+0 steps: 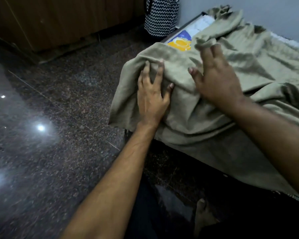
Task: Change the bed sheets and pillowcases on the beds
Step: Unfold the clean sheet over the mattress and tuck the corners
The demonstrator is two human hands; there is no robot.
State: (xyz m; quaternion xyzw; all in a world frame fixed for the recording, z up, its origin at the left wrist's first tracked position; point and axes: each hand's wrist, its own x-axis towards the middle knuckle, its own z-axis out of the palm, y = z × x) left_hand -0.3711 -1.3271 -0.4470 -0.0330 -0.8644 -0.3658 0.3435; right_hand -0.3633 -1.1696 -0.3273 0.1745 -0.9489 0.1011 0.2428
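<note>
One olive sheet (231, 80) lies rumpled over the near corner of one bed (183, 36), and two hands work on it. The sheet covers most of the bed top, hangs over the near edge toward the floor, and bunches into a loose heap toward the far end by the wall (274, 14). At one spot near the far left edge the sheet leaves a patch of mattress cover (180, 42) bare, printed in blue and yellow.

The left hand (152, 99) rests palm down on the corner of the sheet where it drapes over the bed's edge. Its fingers (145, 73) are spread apart and bent at the knuckles, digging into a fold of cloth so that a ridge of sheet rises between them; the thumb presses into the cloth at the right side of the hand. The right hand (216, 80) lies just beside it, a little farther onto the bed, palm down with straight fingers fanned apart and flat on the sheet. A small raised wrinkle of sheet sits right at its fingertips, which are blurred.

One bag (160, 16) with a black and white zigzag pattern stands on the floor at the bed's far corner. One wooden cabinet (59, 23) runs along the back. The dark speckled floor (50, 118) shows several bright light reflections.
</note>
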